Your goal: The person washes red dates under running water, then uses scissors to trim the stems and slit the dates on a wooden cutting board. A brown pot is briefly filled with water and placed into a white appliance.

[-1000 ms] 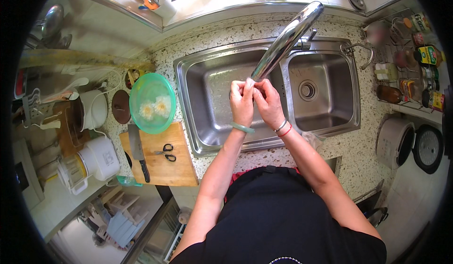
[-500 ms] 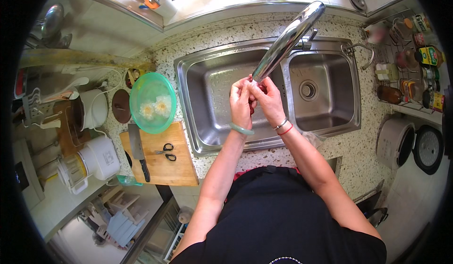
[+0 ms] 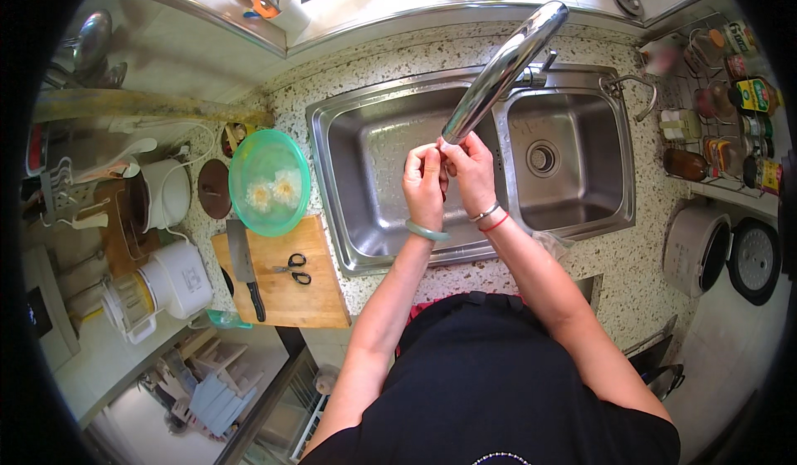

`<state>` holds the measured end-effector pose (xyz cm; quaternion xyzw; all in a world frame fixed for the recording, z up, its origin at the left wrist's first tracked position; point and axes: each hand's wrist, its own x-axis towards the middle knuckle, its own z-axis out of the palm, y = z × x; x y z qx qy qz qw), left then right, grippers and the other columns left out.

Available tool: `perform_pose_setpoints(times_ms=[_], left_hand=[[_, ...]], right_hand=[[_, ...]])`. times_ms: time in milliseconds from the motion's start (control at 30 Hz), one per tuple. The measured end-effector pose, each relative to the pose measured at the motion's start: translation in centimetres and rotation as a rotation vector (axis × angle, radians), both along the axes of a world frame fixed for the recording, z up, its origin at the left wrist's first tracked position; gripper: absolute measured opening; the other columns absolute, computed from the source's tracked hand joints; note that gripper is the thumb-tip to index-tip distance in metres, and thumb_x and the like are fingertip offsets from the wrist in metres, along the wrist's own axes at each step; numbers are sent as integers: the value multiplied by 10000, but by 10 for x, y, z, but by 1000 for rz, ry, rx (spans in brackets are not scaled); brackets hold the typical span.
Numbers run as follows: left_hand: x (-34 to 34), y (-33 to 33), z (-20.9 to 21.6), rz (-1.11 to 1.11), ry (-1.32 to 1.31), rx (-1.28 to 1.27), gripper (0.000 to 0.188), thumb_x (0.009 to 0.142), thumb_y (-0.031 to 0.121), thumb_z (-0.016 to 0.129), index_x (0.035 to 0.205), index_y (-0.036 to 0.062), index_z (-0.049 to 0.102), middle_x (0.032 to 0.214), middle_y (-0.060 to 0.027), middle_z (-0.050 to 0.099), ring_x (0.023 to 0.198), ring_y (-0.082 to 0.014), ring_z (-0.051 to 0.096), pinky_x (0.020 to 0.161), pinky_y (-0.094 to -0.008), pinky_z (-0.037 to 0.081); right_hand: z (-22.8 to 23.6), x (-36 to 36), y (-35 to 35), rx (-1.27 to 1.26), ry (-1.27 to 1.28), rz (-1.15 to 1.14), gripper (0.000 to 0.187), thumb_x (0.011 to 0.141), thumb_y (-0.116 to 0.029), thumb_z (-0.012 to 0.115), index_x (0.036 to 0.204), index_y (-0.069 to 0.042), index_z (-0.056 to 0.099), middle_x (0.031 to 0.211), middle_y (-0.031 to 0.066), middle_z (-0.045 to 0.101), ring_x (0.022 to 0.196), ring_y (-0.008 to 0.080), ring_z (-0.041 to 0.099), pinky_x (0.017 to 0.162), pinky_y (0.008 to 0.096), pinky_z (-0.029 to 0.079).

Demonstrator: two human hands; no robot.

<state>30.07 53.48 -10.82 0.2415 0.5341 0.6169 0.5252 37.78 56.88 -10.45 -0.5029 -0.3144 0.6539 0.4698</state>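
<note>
Both my hands are closed together at the tip of the chrome faucet, over the larger basin of the steel sink. My left hand, below a pale green bangle, has its fingers curled in against the other hand. My right hand, with a silver bracelet and a red string at the wrist, pinches with fingertips beside the spout. Small dark red pieces show in the gap between the palms. Their kind and number are hidden by my fingers. Whether water runs is hard to see.
Left of the sink stands a green bowl with two pale, frilly clumps. A cutting board carries a cleaver and black-handled scissors. To the right are a spice rack and an open-lidded rice cooker.
My hands have shifted slightly left and turned, still together under the spout. Less of the dark red pieces shows between them now. The bowl, board and sink are unchanged.
</note>
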Motion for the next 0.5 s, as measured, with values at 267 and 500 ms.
perform_pose_setpoints(times_ms=[267,500], left_hand=[[-16,7,13,-122,-466,-85,241,1003,264,427,922,63,530,666,-1,469,552,-59,409,467,-193,346],[-22,11,14,-159,-440,-113,206,1003,253,429,942,79,520,669,10,474,521,-57,402,440,-199,336]], right_hand=[[15,16,4,-136,270,195,145,924,-128,562,989,-10,614,732,18,592,615,95,571,538,209,450],[21,14,0,-44,171,222,166,923,-163,584,978,-7,586,733,32,598,603,98,590,518,222,504]])
